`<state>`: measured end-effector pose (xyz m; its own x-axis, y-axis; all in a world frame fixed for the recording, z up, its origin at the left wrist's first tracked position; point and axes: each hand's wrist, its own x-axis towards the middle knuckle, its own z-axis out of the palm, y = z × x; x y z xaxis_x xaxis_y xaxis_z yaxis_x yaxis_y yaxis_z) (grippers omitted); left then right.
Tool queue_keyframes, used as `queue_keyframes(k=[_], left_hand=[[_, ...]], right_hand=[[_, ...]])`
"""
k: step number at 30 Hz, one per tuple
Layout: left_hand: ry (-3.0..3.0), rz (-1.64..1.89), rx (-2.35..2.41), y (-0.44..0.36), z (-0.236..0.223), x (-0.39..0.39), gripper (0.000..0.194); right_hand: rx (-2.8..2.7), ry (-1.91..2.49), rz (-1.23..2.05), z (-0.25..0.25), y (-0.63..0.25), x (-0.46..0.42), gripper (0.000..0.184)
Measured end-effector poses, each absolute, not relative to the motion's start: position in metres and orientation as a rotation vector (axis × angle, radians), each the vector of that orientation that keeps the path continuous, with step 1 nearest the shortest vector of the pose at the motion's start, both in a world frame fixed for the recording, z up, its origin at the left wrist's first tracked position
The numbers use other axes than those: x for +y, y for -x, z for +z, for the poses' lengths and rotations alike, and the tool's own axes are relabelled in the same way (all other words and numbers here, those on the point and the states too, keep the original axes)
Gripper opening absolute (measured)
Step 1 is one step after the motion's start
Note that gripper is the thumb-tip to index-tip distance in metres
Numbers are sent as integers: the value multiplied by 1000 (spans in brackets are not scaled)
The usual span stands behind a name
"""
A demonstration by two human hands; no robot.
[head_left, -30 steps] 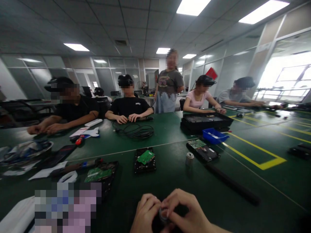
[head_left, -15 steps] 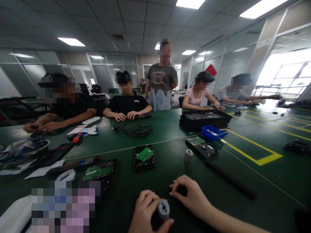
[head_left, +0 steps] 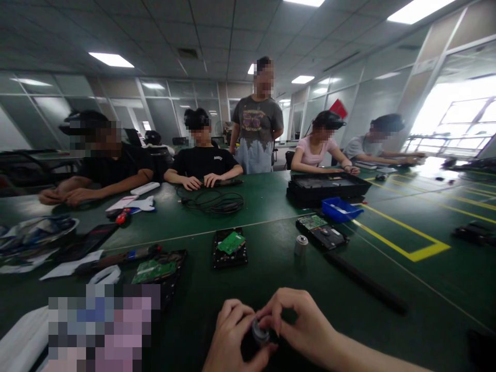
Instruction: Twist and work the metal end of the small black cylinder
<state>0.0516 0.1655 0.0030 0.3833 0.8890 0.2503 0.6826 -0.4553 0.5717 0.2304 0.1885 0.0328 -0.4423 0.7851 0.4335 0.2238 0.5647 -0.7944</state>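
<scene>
People [head_left: 211, 164] wearing headsets [head_left: 197, 121] sit along the far side of a long green table [head_left: 267, 196] in an office-style electronics workroom, its top strewn with green circuit boards [head_left: 231, 242], a coiled black cable [head_left: 217, 209] and a blue tray [head_left: 343, 215], and marked in yellow tape [head_left: 430, 251]; ceiling light panels [head_left: 111, 60], glass partitions [head_left: 157, 112] and, far right, bright windows [head_left: 470, 121] frame the room.

Dim room, washed-out window [head_left: 461, 111] between two and three o'clock.
Ceiling lights [head_left: 110, 60] glow at ten and two; glare whitens the table [head_left: 267, 200] at three, while its near part is dark at six, where the cylinder [head_left: 260, 335] looks soft. Wide-angle stretch tilts the window frame; coarse pixel blocks [head_left: 122, 330] mask eight.
</scene>
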Motion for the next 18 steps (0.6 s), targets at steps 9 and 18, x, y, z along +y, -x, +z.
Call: queue_keyframes(k=[9,18], left_hand=[[-2256,750,1374,-53,7,163,16],[-2266,796,1379,-53,5,164,19]], right_hand=[[-2047,698,730,27,-232,193,30],[-1979,748,718,29,-235,194,34]])
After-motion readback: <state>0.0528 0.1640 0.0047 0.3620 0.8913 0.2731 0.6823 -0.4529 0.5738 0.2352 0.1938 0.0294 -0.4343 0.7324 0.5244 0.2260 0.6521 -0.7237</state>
